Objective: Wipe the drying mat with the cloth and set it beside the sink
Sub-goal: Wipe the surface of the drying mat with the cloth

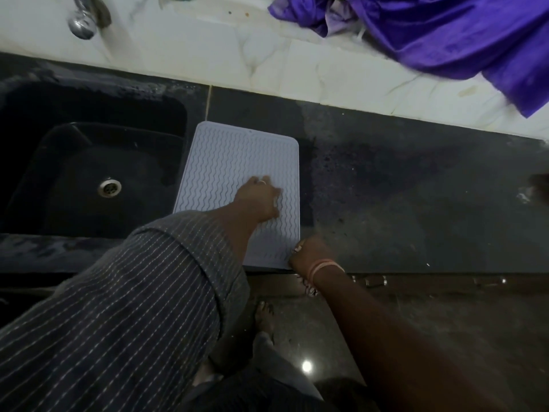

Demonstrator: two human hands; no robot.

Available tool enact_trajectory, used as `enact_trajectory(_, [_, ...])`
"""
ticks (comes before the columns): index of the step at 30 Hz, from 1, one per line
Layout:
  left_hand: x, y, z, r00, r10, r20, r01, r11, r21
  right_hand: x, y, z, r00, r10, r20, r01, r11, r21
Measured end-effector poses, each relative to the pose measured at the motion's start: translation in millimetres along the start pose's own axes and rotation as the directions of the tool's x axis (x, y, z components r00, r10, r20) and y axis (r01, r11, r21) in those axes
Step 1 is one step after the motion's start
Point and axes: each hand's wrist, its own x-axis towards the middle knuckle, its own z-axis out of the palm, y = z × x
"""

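A pale grey drying mat (237,156) with wavy ridges lies flat on the black counter, its left edge right next to the black sink (89,162). My left hand (260,196) reaches over from the left and rests on the middle of the mat with its fingers laid down against the ridges. My right hand (309,252), with bands on the wrist, sits at the mat's front right corner with fingers curled on that corner. A large purple cloth (445,31) lies bunched on the white ledge at the back right, away from both hands.
The black counter (416,188) stretches to the right of the mat, with pale smears on it. A chrome tap (83,22) stands above the sink on the white tiled wall. A dark blurred object (539,188) shows at the right edge. The counter's front edge runs just below the mat.
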Motion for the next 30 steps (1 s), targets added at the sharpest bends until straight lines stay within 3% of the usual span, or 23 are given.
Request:
enact_trajectory(4, [-34,4,21,0.998,-0.033,0.061,0.022,0.986,0.164,-16,12,17,0.998,-0.017,-0.061,0.020,0.998,0.057])
enact_trajectory(7, [-37,3,36,0.994,-0.100,0.047,0.094,0.988,0.125,-26,21,28,0.997,-0.012,-0.075,0.021,0.994,0.109])
enact_trajectory(15, [-38,5,41,0.993,-0.114,0.023,0.112,0.991,0.076,-48,12,53,0.989,0.004,-0.148,0.031,0.971,0.239])
enact_trajectory(19, [-42,4,49,0.992,-0.121,-0.019,0.122,0.991,0.052,-52,-3,65,0.993,-0.014,-0.119,0.053,0.943,0.329])
enact_trajectory(21, [-45,2,51,0.993,-0.117,-0.034,0.118,0.992,0.036,-52,-16,65,0.998,-0.044,-0.035,0.054,0.926,0.374])
enact_trajectory(24, [-46,-7,45,0.997,-0.072,0.014,0.073,0.995,-0.064,-46,-34,62,0.991,-0.128,0.050,0.093,0.894,0.438])
enact_trajectory(26, [-53,-20,36,0.999,-0.048,-0.004,0.045,0.963,-0.264,-41,-45,58,0.992,-0.129,0.017,0.105,0.875,0.472])
enact_trajectory(28, [-66,-41,33,0.966,-0.192,-0.172,0.098,0.891,-0.444,-38,-59,52,0.993,-0.117,0.033,0.082,0.843,0.531])
enact_trajectory(30, [-85,-64,32,0.864,-0.405,-0.297,0.211,0.829,-0.518,-37,-76,45,0.990,-0.126,0.061,0.070,0.822,0.565])
